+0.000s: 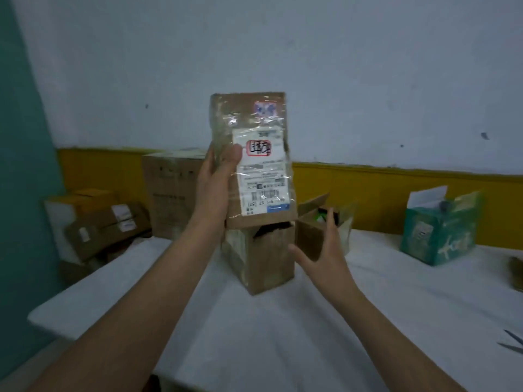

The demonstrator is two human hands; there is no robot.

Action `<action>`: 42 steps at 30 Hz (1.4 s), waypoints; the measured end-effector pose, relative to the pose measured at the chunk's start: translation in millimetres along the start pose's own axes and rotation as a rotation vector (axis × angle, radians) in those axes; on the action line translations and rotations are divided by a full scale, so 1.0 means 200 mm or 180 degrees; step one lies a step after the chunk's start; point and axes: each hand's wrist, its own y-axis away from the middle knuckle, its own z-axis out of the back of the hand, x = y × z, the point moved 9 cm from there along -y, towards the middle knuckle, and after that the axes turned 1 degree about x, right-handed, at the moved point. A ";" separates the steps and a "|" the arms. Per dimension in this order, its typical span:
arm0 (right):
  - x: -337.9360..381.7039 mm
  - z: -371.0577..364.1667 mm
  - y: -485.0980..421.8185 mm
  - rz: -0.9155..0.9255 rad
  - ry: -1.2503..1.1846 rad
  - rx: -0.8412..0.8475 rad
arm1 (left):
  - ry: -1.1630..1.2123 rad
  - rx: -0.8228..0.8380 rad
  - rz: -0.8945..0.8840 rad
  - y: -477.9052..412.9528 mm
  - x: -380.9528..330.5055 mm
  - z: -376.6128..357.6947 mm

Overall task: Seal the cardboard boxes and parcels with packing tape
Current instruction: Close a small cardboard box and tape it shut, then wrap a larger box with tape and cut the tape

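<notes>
My left hand grips a flat brown cardboard parcel by its left edge, thumb on the front, and holds it upright above the table. The parcel is wrapped in clear tape and carries a white shipping label with a red stamp. Below it a brown cardboard box stands on the white table, its top torn open. My right hand is spread, fingers straight, beside an open small carton behind that box; contact with it is unclear.
A teal box with an open white flap stands at the right. A tall carton and stacked parcels sit at the left beyond the table's edge. Scissor tips show at the far right edge.
</notes>
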 end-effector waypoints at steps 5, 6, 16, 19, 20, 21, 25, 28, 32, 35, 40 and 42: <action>0.01 -0.32 -0.03 -0.0163 0.0630 -0.0071 | 0.0989 -0.0367 0.0270 0.08 0.01 0.30; 0.03 -0.36 -0.04 -0.0155 0.0584 -0.0120 | 0.1060 -0.0426 0.0221 0.09 0.02 0.35; 0.14 -0.47 -0.08 -0.0486 0.0849 -0.0813 | 0.1353 -0.0700 0.0433 0.10 0.21 0.54; 0.04 -0.31 -0.12 -0.0649 0.1137 -0.1040 | 0.1265 -0.0639 0.0632 0.09 0.24 0.55; 0.00 -0.24 -0.12 -0.0692 0.1240 -0.1141 | 0.1185 -0.0602 0.0719 0.08 0.26 0.55; -0.03 -0.18 -0.12 -0.0743 0.1306 -0.1247 | 0.1094 -0.0561 0.0848 0.08 0.29 0.54; -0.18 0.05 -0.12 -0.0983 0.1544 -0.1483 | 0.0558 -0.0368 0.1427 0.09 0.47 0.46; -0.21 0.19 -0.12 -0.1070 0.1634 -0.1595 | 0.0279 -0.0166 0.1736 0.09 0.60 0.35; 0.15 0.19 0.00 0.0356 0.1948 -0.1989 | -0.0172 0.0104 0.2058 0.03 0.77 0.26; 0.19 -0.13 0.00 0.1170 0.1638 -0.0716 | -0.0503 0.0334 0.2380 -0.02 0.88 0.25; -0.19 -0.44 -0.14 0.0518 0.1202 0.0526 | -0.0580 0.0864 0.2023 -0.08 0.96 0.27; -0.24 -0.48 -0.22 0.0391 0.1145 0.0443 | -0.0703 0.1209 0.1546 -0.06 0.93 0.24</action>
